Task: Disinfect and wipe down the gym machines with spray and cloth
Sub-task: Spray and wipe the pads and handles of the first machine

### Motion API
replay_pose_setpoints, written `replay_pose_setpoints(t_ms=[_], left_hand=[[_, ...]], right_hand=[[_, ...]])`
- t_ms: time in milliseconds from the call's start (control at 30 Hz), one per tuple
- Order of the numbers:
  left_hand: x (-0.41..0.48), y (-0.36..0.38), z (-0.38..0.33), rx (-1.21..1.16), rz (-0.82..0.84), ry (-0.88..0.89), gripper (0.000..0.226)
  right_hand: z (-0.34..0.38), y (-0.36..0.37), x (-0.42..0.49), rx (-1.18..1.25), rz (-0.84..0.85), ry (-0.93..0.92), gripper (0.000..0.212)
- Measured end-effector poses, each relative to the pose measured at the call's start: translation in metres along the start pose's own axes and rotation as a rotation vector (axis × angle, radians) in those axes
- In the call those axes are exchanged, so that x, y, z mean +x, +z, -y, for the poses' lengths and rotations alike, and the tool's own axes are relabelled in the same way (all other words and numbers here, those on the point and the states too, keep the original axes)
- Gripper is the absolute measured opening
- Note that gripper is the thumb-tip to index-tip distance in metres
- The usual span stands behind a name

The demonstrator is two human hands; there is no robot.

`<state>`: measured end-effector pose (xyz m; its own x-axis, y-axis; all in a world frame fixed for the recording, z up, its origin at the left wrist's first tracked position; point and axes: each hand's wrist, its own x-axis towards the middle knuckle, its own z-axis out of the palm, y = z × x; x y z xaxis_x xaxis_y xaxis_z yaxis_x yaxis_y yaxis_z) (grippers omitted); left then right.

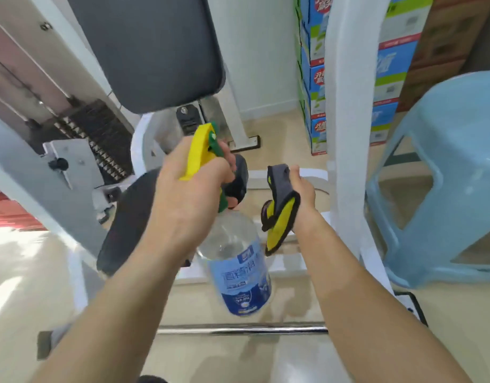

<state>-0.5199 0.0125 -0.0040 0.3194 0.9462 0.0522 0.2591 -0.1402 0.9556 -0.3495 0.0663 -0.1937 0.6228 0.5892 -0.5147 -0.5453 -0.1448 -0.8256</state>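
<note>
My left hand [188,197] grips the yellow-and-green trigger head of a clear spray bottle [238,266] with a blue label, its nozzle aimed toward the gym machine's dark back pad [155,51]. My right hand [302,194] holds a folded grey-and-yellow cloth [279,214] just to the right of the bottle. Below the hands lies the machine's dark seat pad [125,225] on a white frame [346,134]. Part of the seat is hidden behind my left forearm.
A weight stack [100,139] with its selector pin stands at the left. A light blue plastic stool [445,175] sits at the right. Stacked cartons [318,78] line the back wall. A chrome bar [238,328] crosses the floor near me.
</note>
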Motion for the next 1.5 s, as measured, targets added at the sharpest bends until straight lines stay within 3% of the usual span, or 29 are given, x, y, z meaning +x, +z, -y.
replay_pose_setpoints(t_ms=[200, 367, 700, 1000, 1133, 1300, 1500], left_hand=[[-0.005, 0.059, 0.088, 0.164, -0.176, -0.076, 0.014], [-0.007, 0.084, 0.128, 0.215, -0.205, -0.05, 0.009], [0.016, 0.103, 0.149, 0.317, -0.172, -0.032, 0.018], [0.011, 0.093, 0.147, 0.275, -0.161, -0.053, 0.009], [-0.001, 0.082, 0.149, 0.192, -0.173, 0.042, 0.006], [-0.022, 0.058, 0.141, 0.098, -0.156, -0.004, 0.023], [-0.032, 0.026, 0.122, 0.091, -0.16, 0.032, 0.031]], right_hand=[[0.007, -0.043, 0.005, -0.283, 0.081, -0.118, 0.053], [0.005, -0.056, 0.007, -0.449, 0.126, -0.222, 0.048], [0.012, -0.041, 0.0, -0.225, 0.151, -0.285, 0.034], [0.017, -0.019, 0.002, -0.204, 0.171, -0.299, 0.034], [0.016, 0.012, -0.005, -0.118, 0.23, -0.281, 0.033], [0.009, 0.059, -0.011, -0.216, 0.251, -0.355, 0.03], [-0.035, 0.057, -0.034, -0.164, 0.257, -0.409, 0.028]])
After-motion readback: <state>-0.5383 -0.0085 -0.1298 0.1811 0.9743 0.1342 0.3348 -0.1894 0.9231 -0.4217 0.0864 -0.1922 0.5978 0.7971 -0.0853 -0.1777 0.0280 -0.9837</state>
